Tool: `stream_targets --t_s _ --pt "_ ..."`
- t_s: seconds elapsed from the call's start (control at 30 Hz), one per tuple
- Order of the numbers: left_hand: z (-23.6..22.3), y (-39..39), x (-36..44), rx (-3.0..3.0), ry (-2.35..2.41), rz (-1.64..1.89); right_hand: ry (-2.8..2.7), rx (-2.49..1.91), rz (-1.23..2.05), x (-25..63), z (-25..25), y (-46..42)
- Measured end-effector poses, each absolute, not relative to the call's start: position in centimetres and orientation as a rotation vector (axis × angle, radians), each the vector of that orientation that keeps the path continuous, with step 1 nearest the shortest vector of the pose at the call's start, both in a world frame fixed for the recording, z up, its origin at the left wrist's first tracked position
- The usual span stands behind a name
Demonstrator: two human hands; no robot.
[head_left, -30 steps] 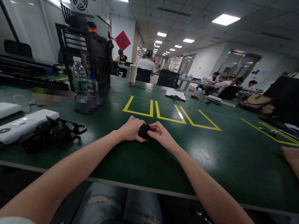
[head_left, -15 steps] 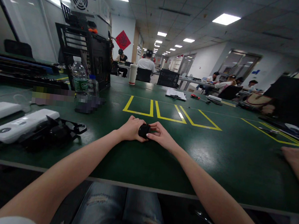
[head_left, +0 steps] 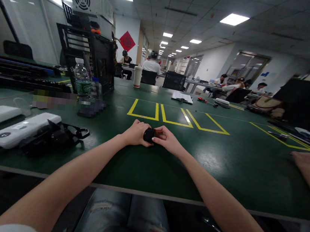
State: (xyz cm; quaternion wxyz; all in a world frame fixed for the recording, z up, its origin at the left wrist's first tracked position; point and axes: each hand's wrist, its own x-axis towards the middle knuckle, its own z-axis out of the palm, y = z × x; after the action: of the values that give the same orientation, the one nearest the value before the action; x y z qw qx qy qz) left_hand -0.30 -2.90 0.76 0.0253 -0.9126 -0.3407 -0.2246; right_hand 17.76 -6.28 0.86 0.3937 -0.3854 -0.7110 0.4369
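Note:
A small black rounded object is between my two hands, low over the green table; its exact kind cannot be made out. My left hand wraps round its left side, fingers over the top and thumb below. From the right, the fingertips and thumb of my right hand pinch its right edge. Both hands are closed on it, and they hide part of its sides. Just beyond my hands, yellow tape outlines mark the tabletop.
To the left lie white power-bank-like devices and black straps. Behind them stand a water bottle and an open computer case. A cup, clipboard and screwdriver sit farther back. Another person's hand rests at right.
The black object looks slightly turned between my fingers. My hands and arms stay in nearly the same place.

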Motion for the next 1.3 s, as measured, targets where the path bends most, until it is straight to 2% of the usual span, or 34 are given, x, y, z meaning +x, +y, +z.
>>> stream_targets --t_s 0.93,1.3 --pt "0.68 -2.88 -0.32 -2.820 -1.007 -0.735 -1.756 -0.956 1.081 17.77 0.61 -6.13" --pt "0.48 -2.62 -0.23 -2.793 -1.057 -0.679 -1.806 -0.889 1.197 18.03 0.61 -6.26"
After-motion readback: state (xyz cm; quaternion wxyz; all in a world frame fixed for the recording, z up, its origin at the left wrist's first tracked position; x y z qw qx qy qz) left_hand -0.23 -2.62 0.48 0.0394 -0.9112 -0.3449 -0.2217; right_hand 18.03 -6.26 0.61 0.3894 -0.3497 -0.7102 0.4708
